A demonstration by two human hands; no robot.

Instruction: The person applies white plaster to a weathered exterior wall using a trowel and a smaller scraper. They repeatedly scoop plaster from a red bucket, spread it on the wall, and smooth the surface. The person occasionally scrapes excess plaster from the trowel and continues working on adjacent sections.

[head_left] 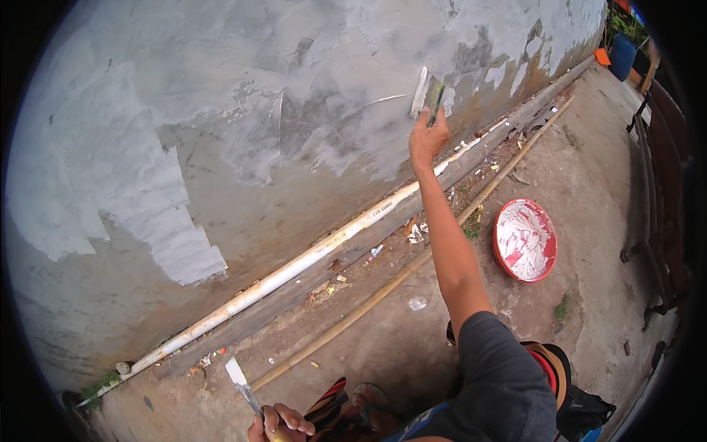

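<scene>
My right arm reaches out to a grey wall [243, 155] patched with whitish filler. In my right hand [429, 140], fingers closed, is a wide filling knife [427, 94]; its pale blade edge lies at or very close to the wall. My left hand [283, 423] is low in view, wrapped round the handle of a narrower putty knife [243, 383] with white paste on its blade. Part of that handle is hidden by the fingers. A red basin [554, 250] holding white putty [524, 239] stands on the ground to the right of my right forearm.
A white pipe [269, 295] runs along the wall's foot. A bamboo pole [353, 317] lies parallel to it, with litter scattered between them. A dark bench [659, 214] stands at the right, a blue barrel [622, 57] at the far right. My sandalled foot [372, 401] shows below.
</scene>
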